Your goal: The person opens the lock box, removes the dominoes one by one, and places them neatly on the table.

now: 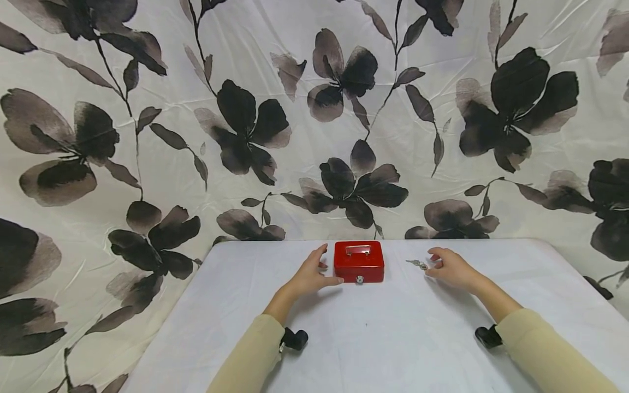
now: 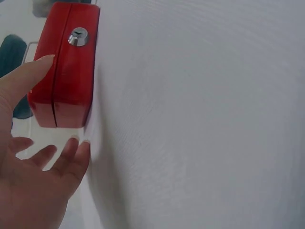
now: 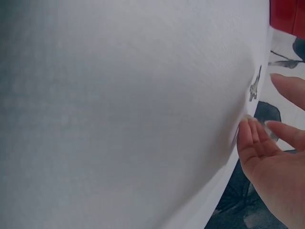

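One red box (image 1: 357, 268) stands on the white worktop (image 1: 373, 338) between your two hands, its lock (image 1: 360, 279) facing you and its longer side running left to right. Your left hand (image 1: 309, 274) is much the nearer to it: the fingers are loosely spread off the box's left end, and the thumb reaches to the front left corner without gripping. Whether that thumb touches the red surface or sits just off it is hard to judge, even from the left wrist view.

What matters most, to my eye, is how the small keys (image 1: 416, 264) lie from your right hand (image 1: 453, 267). They rest just to the left of its fingertips, between that hand and the box, well apart from the box. Their long axis runs roughly left to right, slim end toward the box, bulkier end toward you and your right hand. That hand is relaxed, thumb parted from the fingers, holding nothing, with the bulkier end closest.
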